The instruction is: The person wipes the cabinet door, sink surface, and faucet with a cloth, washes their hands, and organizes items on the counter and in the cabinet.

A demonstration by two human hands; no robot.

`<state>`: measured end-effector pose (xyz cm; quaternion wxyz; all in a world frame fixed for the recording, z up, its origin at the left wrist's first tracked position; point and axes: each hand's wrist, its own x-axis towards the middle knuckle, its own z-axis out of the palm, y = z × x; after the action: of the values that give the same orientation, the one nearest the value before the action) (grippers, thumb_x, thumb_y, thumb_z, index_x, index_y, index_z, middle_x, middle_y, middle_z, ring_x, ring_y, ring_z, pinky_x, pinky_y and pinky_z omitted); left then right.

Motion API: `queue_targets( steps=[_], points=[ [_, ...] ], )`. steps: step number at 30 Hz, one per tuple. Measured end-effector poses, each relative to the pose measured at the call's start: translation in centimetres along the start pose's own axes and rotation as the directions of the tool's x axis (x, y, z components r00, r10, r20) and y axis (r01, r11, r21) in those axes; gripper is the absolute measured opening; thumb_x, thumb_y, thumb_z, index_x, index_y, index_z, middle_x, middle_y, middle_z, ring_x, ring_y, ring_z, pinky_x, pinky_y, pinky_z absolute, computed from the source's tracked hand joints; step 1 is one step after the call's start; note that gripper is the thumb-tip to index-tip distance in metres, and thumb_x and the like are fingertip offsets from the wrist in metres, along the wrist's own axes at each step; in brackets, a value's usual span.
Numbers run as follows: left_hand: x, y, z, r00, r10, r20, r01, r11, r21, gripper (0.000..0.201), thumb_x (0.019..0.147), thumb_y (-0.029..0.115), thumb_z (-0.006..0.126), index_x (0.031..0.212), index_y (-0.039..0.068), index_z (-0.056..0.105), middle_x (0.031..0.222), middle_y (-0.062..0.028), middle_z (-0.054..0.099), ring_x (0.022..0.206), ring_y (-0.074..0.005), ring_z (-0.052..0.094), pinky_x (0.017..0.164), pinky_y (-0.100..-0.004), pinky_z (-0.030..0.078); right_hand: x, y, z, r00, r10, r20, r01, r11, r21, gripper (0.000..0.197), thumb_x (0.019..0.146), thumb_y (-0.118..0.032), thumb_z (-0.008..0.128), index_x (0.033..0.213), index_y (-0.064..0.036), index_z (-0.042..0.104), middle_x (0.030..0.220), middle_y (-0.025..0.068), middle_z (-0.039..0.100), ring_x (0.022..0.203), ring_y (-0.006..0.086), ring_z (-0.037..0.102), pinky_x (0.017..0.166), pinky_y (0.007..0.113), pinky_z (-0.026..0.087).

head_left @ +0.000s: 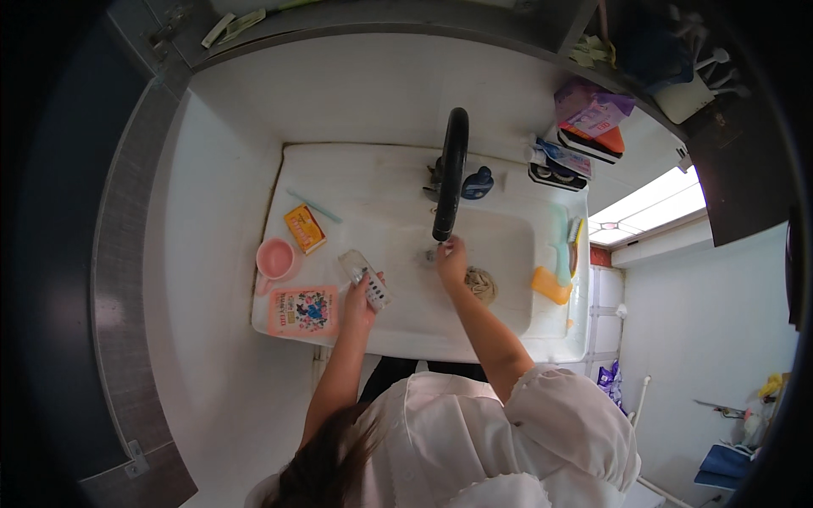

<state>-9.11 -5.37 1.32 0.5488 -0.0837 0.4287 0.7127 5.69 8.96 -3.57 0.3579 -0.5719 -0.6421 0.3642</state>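
Note:
My left hand (359,305) grips a pale, partly see-through soap dish (378,294) with rows of dark slots, tilted over the sink's left side. Under the spout of the black faucet (455,161), my right hand (452,261) has its fingers drawn together over the basin. Whatever may be between them is too small to make out. Just right of that wrist, a crumpled beige bundle (481,286) lies in the white basin (512,245), partly behind my forearm.
Left on the sink top are a pink mug (276,259), a yellow-orange box (305,229), a pale blue stick (315,206) and a pink printed packet (303,311). A dark blue bottle (478,183) stands behind the basin. Rightward are an orange item (551,286) and a yellow brush (575,237).

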Motion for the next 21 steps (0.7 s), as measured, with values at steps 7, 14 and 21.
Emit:
queue_targets(
  steps=[7,14,21],
  points=[
    [-2.3,-0.3,3.0,0.999,-0.04,0.027,0.04,0.999,0.008,0.033,0.08,0.015,0.048,0.107,0.003,0.035,0.095,-0.0148,0.052,0.086,-0.0233,0.052,0.076,-0.034,0.043,6.5,-14.0,-5.1,0.846,-0.447,0.289,0.521,0.809,-0.274,0.031,0.068,-0.009,0.052,0.097,-0.0038,0.047,0.106,0.0127,0.045,0.088,0.0294,0.05,0.069,0.034,0.043],
    [-4.2,-0.3,6.8,0.998,-0.059,0.028,0.057,0.996,0.066,0.036,0.08,0.02,0.049,0.109,0.004,0.034,0.097,-0.0147,0.052,0.091,-0.0232,0.05,0.077,-0.0338,0.042,10.6,-12.4,-1.2,0.813,-0.234,0.533,0.545,0.629,-0.554,0.015,0.07,-0.01,0.046,0.073,-0.003,0.059,0.074,0.0139,0.059,0.072,0.0279,0.058,0.061,0.036,0.046],
    [-5.3,-1.6,9.3,0.995,-0.024,0.094,0.009,0.988,0.154,0.03,0.082,0.02,0.045,0.107,0.007,0.036,0.094,-0.0139,0.054,0.084,-0.0217,0.053,0.07,-0.0323,0.044,10.6,-9.1,-0.4,0.785,-0.401,0.472,0.617,0.574,-0.538,0.017,0.071,-0.009,0.044,0.072,-0.0045,0.059,0.076,0.0129,0.058,0.073,0.0271,0.057,0.06,0.035,0.047]
  ],
)
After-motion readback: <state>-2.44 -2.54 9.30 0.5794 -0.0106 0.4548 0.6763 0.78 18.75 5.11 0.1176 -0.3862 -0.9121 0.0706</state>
